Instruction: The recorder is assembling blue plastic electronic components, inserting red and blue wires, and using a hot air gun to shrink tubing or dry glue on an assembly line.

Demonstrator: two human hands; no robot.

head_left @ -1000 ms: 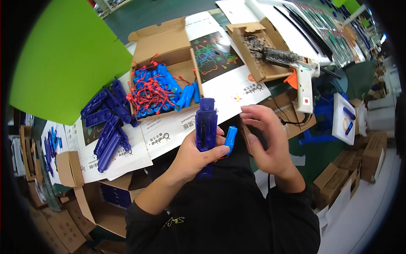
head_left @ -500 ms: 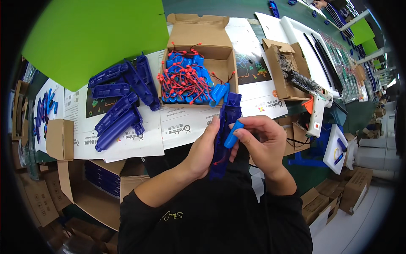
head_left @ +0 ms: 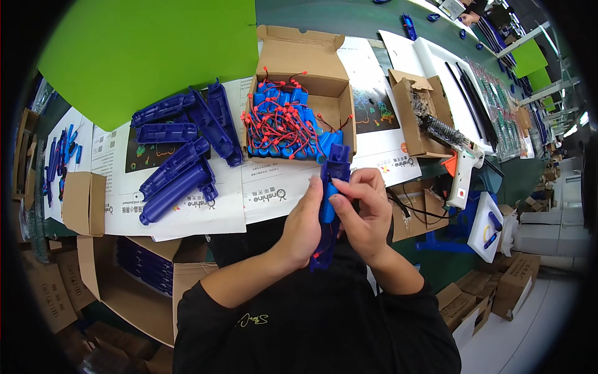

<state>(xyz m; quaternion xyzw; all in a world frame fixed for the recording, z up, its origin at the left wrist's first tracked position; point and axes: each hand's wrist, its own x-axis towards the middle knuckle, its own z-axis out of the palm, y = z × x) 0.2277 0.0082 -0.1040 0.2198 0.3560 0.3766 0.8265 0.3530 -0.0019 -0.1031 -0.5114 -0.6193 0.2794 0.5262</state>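
My left hand (head_left: pixel 300 229) is closed around the side of a long dark blue plastic shell (head_left: pixel 337 165), held upright over my lap. A light blue cylindrical battery (head_left: pixel 328 210) lies lengthwise in the shell's hollow. Thumb and fingers of my right hand (head_left: pixel 366 219) pinch the upper part of this battery. A bit of red wire shows low in the shell. Just beyond, an open cardboard box (head_left: pixel 351 118) holds a heap of similar batteries (head_left: pixel 274 98) with red leads and plugs.
Several loose dark blue shells (head_left: pixel 177 193) lie on white printed sheets to the left. A carton (head_left: pixel 93 268) of stacked shells stands below the table edge. At right, a glue gun (head_left: pixel 462 177) rests against a small cardboard box (head_left: pixel 430 144). A green board (head_left: pixel 149 56) fills the far left.
The battery has gone from tilted over the shell's edge to lying along its hollow. My right hand has moved left and closer to the shell. The view has shifted slightly.
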